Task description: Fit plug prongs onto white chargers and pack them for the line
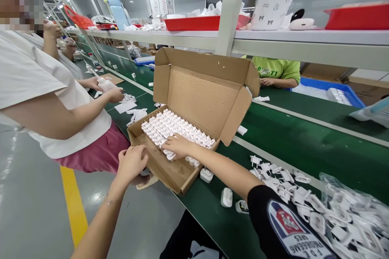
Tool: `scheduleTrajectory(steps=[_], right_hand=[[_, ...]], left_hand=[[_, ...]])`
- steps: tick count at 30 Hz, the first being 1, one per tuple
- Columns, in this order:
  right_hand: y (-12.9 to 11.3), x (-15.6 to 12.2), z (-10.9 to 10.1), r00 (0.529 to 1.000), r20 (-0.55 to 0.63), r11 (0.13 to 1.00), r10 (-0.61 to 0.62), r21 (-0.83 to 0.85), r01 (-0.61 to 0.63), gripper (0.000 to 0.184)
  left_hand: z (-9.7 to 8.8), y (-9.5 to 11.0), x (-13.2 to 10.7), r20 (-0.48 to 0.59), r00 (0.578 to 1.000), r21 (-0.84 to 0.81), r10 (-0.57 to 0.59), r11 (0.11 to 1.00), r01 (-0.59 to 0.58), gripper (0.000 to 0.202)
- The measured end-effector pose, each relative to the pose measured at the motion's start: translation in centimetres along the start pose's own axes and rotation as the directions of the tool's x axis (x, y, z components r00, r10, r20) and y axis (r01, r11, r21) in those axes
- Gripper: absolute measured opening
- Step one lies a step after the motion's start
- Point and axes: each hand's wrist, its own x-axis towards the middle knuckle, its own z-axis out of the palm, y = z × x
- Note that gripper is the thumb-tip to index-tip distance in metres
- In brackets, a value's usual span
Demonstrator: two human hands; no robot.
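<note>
An open cardboard box [197, 101] sits at the table's near edge, its lid raised at the back. Rows of white plug adapters [179, 123], prongs up, fill the far part of its bottom, while bare cardboard shows along the near side. My right hand [178, 145] reaches into the box, fingers bent down and closed on a white plug adapter at the front of the rows; the fingertips are partly hidden. Beside the box's left front edge is my left hand [133, 164], fingers loosely curled with the thumb apart, and nothing visible in it.
Loose white adapters [226, 197] stand right of the box. A pile of white plug parts [316, 210] with a clear plastic bag covers the right side. A co-worker in a white shirt [60, 101] stands at left; another in green [276, 68] sits opposite. A shelf [304, 44] runs overhead.
</note>
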Motion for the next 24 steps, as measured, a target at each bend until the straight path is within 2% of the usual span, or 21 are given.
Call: scheduleTrajectory(steps=[2, 5, 8, 10, 12, 13, 14, 15, 16, 17, 18, 19, 20, 22, 24], right_hand=[[0.1, 0.7, 1.1, 1.0, -0.001, 0.999, 0.019, -0.045, -0.019, 0.052], [-0.3, 1.2, 1.2, 0.996, 0.008, 0.995, 0.091, -0.05, -0.091, 0.047], [-1.1, 0.0, -1.1, 0.983, -0.012, 0.982, 0.183, -0.043, -0.183, 0.062], [-1.9, -2.9, -4.0, 0.962, -0.087, 0.966, 0.26, 0.026, -0.259, 0.076], [-2.9, -7.7, -7.1, 0.928, -0.142, 0.93, 0.344, 0.185, -0.317, 0.073], [-3.6, -10.6, -8.3, 0.927, -0.117, 0.908, 0.356, 0.28, -0.313, 0.065], [-4.4, -13.5, -9.1, 0.925, -0.06, 0.871, 0.375, 0.365, -0.329, 0.054], [-5.2, -16.3, -9.4, 0.922, 0.029, 0.831, 0.387, 0.422, -0.362, 0.044], [-6.1, -18.9, -9.1, 0.909, 0.121, 0.794, 0.4, 0.451, -0.409, 0.038], [-7.0, -20.9, -8.4, 0.89, 0.188, 0.768, 0.416, 0.451, -0.454, 0.036], [-7.7, -22.5, -7.3, 0.874, 0.233, 0.76, 0.426, 0.431, -0.486, 0.039], [-8.4, -23.5, -5.9, 0.864, 0.259, 0.766, 0.431, 0.4, -0.502, 0.044], [-9.0, -24.0, -4.5, 0.862, 0.268, 0.783, 0.429, 0.365, -0.504, 0.047], [-9.8, -24.1, -2.1, 0.868, 0.269, 0.823, 0.418, 0.292, -0.487, 0.04], [-10.2, -23.3, -0.5, 0.87, 0.258, 0.845, 0.42, 0.238, -0.479, 0.026]], left_hand=[[0.5, 0.3, 0.1, 0.058, 0.991, 0.063, 0.118, 0.991, -0.122, 0.024], [1.7, 1.3, 2.5, 0.183, 0.95, 0.06, 0.255, 0.961, -0.269, 0.02], [2.4, 2.0, 5.0, 0.23, 0.927, 0.024, 0.297, 0.95, -0.31, 0.023], [2.0, 2.4, 5.1, 0.233, 0.931, 0.038, 0.281, 0.954, -0.297, 0.029], [0.9, 3.2, 2.8, 0.183, 0.95, 0.045, 0.255, 0.963, -0.267, 0.033], [0.2, 3.9, 0.9, 0.142, 0.956, 0.024, 0.258, 0.964, -0.264, 0.033], [-0.4, 5.0, -1.5, 0.056, 0.958, -0.058, 0.28, 0.959, -0.277, 0.031], [-0.7, 6.4, -4.0, -0.021, 0.945, -0.211, 0.327, 0.922, -0.324, 0.028], [-0.7, 8.2, -6.5, -0.09, 0.912, -0.335, 0.401, 0.85, -0.407, 0.025], [-0.4, 10.1, -8.7, -0.165, 0.861, -0.389, 0.481, 0.771, -0.505, 0.024], [0.3, 12.1, -10.5, -0.252, 0.807, -0.37, 0.534, 0.717, -0.59, 0.028], [1.1, 14.0, -11.6, -0.283, 0.767, -0.302, 0.576, 0.705, -0.641, 0.036], [2.1, 15.8, -12.1, -0.296, 0.751, -0.214, 0.591, 0.725, -0.655, 0.044], [3.7, 18.4, -11.6, -0.268, 0.762, -0.053, 0.589, 0.781, -0.622, 0.051], [4.5, 19.5, -10.0, -0.212, 0.783, 0.048, 0.584, 0.807, -0.589, 0.043]])
